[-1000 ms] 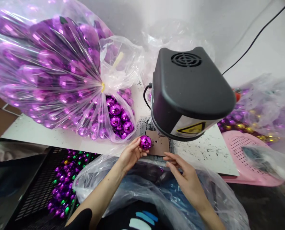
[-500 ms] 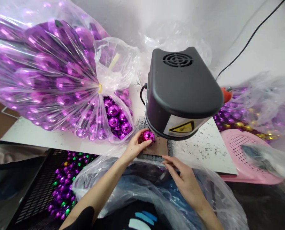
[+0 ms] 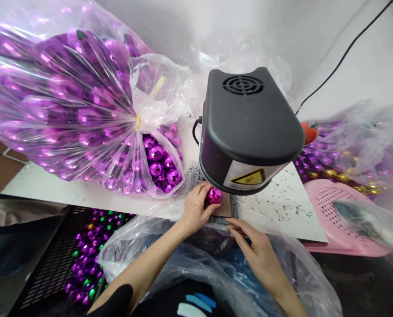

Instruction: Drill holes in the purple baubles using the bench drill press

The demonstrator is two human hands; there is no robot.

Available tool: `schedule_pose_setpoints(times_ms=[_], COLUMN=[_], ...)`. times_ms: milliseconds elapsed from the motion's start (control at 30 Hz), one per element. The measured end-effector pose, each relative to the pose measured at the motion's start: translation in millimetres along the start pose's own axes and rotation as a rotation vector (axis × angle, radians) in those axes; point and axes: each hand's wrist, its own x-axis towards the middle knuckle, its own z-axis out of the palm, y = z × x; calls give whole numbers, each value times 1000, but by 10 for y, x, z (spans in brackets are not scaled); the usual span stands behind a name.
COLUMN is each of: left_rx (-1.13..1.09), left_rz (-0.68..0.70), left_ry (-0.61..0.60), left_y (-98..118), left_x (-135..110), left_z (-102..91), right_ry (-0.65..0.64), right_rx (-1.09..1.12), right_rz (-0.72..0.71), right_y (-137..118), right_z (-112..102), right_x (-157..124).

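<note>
My left hand [image 3: 195, 208] curls around the side of a shiny magenta faceted ball [image 3: 214, 195], with thumb and fingers against it. The ball rests on a brown square board [image 3: 223, 207] set on a grey ridged plate [image 3: 234, 207]. Above and just behind the ball hangs the rounded black head of a machine [image 3: 249, 127], with a yellow warning label [image 3: 248, 177]. Near the plate's front edge, my right hand [image 3: 254, 240] holds nothing visible; its fingers are loosely stretched and the thumb is apart.
A large tied plastic bag [image 3: 67, 101] of purple balls fills the left. A smaller opened bag of balls [image 3: 163, 165] lies beside it. Black crate [image 3: 51, 259] holds small beads below. Pink perforated plastic piece [image 3: 335, 207] stands right. Clear plastic [image 3: 143, 264] drapes over my lap.
My left hand and the magenta ball have shifted right and slightly toward me on the board. My right hand has barely moved.
</note>
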Motion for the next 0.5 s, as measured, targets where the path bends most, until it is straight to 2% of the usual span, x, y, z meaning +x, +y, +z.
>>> schedule_pose_setpoints(times_ms=[133,200,267,300,367,433,500], left_rx=[82,82,81,84,94,102,97], left_rz=[60,58,32,21,20,33,45], left_ry=[-10,-16,-13,-11,-9,-3,0], left_y=[-3,0,5,7,9,5,-5], left_x=[-16,6,36,49,64,64,55], left_z=[59,80,97,104,114,121,129], right_ry=[94,252,467,571,695,712,664], right_rx=[-2,21,58,81,114,56,-52], right_rz=[-5,-33,-105,-161,-307,-430,-499], right_y=[-101,-222,-402,-509,-739,-959,-1138], right_z=[-206,-361,-518,-593,-728,-843,-931], right_x=[55,142,275,357,532,698,831])
